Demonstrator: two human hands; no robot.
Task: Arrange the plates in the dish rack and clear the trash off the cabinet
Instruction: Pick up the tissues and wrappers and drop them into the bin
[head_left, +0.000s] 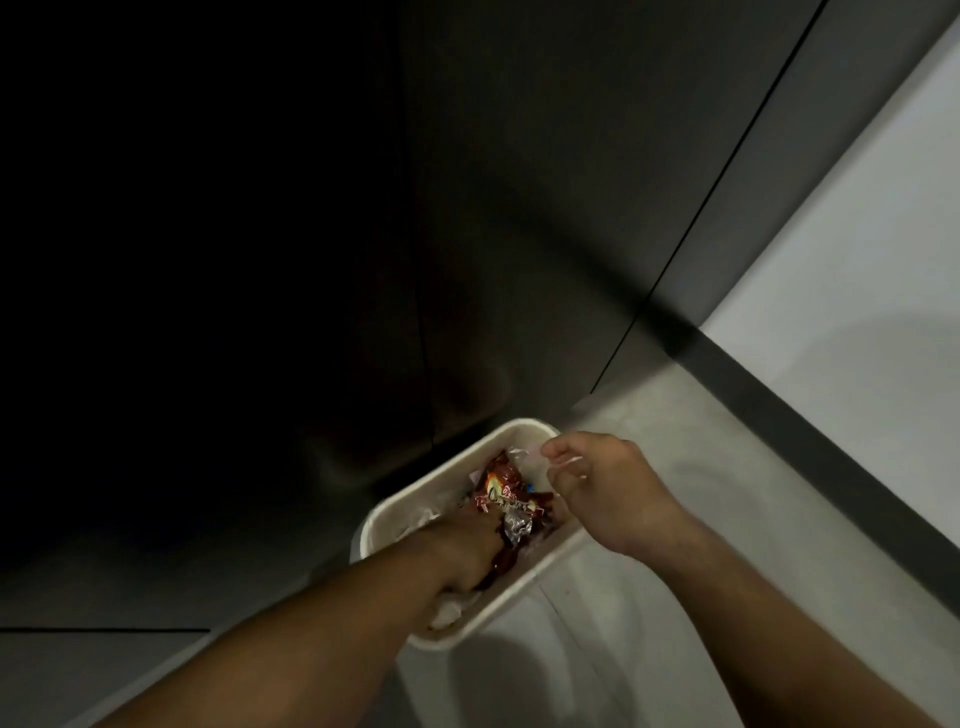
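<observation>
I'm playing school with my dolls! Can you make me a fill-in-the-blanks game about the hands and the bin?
1. The left hand reaches down into the white ____.
2. The crumpled wrapper in the bin is mostly ____ in colour.
3. The right hand is ____ the bin's rim, not inside it.

Missing words: bin; red; above

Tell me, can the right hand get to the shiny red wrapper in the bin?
Probably yes. The right hand hovers over the bin's rim, beside the red wrapper, with nothing between them, though the left hand already presses it down.
</observation>
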